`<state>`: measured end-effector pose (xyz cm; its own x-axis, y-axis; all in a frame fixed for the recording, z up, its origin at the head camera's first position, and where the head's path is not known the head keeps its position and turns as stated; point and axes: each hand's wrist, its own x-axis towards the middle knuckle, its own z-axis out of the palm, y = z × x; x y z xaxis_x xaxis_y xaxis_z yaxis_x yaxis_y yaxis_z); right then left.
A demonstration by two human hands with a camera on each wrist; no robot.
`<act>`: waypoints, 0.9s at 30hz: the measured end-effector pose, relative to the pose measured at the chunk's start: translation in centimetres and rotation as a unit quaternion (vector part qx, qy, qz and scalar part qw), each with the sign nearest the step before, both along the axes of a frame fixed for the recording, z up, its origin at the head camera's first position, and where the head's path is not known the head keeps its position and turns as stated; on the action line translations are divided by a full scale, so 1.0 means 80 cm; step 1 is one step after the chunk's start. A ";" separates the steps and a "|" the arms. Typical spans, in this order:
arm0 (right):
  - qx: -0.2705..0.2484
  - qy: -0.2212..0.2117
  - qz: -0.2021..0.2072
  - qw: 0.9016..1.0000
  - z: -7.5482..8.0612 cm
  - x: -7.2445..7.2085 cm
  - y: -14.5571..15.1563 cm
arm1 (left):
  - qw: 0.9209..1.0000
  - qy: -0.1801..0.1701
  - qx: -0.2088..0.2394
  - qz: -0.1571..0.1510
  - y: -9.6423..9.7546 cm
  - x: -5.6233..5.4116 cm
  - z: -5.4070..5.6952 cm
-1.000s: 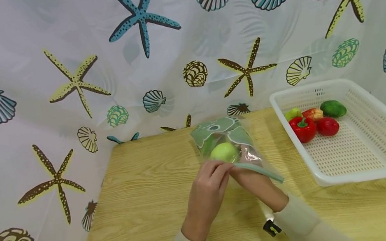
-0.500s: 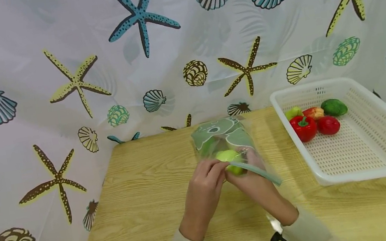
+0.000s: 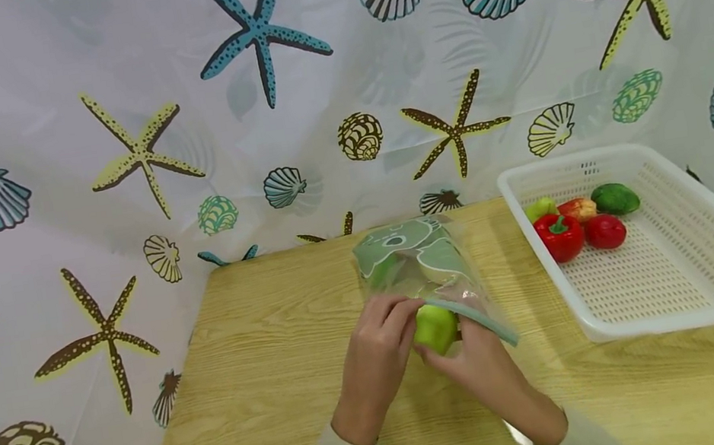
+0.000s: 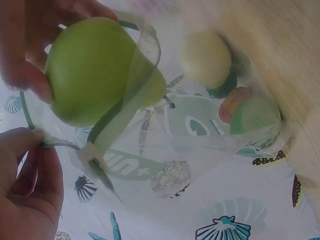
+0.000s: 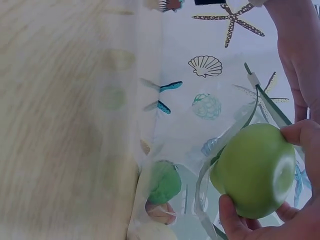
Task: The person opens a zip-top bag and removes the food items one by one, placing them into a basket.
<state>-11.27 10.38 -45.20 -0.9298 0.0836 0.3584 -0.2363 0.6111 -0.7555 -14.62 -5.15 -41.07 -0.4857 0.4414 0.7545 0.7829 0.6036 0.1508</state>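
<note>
A green pear [image 3: 435,330] sits in the grip of my right hand [image 3: 490,372], at the mouth of a clear zip bag [image 3: 395,247] with a green print. In the left wrist view its narrow stem end is still within the bag's opening. My left hand [image 3: 373,358] pinches the bag's rim beside the slider [image 4: 92,157]. Through the plastic I see a pale yellow round piece [image 4: 206,59], a green round piece [image 4: 256,121] and a pinkish-brown piece [image 4: 232,105], partly hidden; their kinds are unclear.
To the right stands a white plastic basket [image 3: 569,298] holding a red bell pepper [image 3: 560,238], another red piece [image 3: 605,231], a dark green piece [image 3: 615,198] and others. Behind the wooden table [image 3: 267,359] hangs a starfish-and-shell printed cloth [image 3: 310,91].
My right hand has drawn back from inside the bag toward me, bringing the pear to the mouth. The left hand keeps its pinch on the rim in nearly the same place.
</note>
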 end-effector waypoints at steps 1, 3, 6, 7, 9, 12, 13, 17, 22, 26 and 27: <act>0.009 0.002 -0.002 1.000 -0.001 0.003 -0.001 | 1.000 -0.001 0.002 -0.001 0.000 0.000 0.000; 0.034 0.011 -0.009 0.999 -0.003 0.009 -0.003 | 1.000 -0.002 0.004 -0.003 0.000 0.000 0.000; 0.062 0.023 -0.017 0.998 -0.006 0.018 -0.007 | 1.000 -0.010 0.007 -0.004 0.000 0.001 0.000; 0.069 0.021 -0.020 0.997 -0.007 0.021 -0.008 | 1.000 -0.013 0.006 -0.004 0.000 0.001 0.000; 0.080 0.016 -0.027 0.996 -0.008 0.026 -0.009 | 1.000 -0.019 0.006 -0.003 -0.001 0.001 0.001; 0.092 0.030 -0.031 0.995 -0.010 0.033 -0.008 | 1.000 -0.023 0.005 -0.002 -0.001 0.002 0.000; 0.097 0.039 -0.031 0.994 -0.011 0.034 -0.008 | 1.000 -0.023 0.006 -0.002 -0.001 0.002 0.000; 0.118 0.083 -0.027 0.989 -0.013 0.042 -0.007 | 1.000 -0.022 0.006 -0.001 -0.001 0.001 -0.001; 0.137 0.094 -0.023 0.986 -0.011 0.055 -0.006 | 1.000 -0.019 0.006 0.000 0.000 0.002 0.000; 0.141 0.102 -0.012 0.985 -0.011 0.065 -0.005 | 1.000 -0.016 0.002 0.003 -0.001 0.002 0.001; 0.142 0.104 -0.011 0.984 -0.012 0.067 -0.004 | 1.000 -0.015 0.002 0.003 -0.001 0.002 0.001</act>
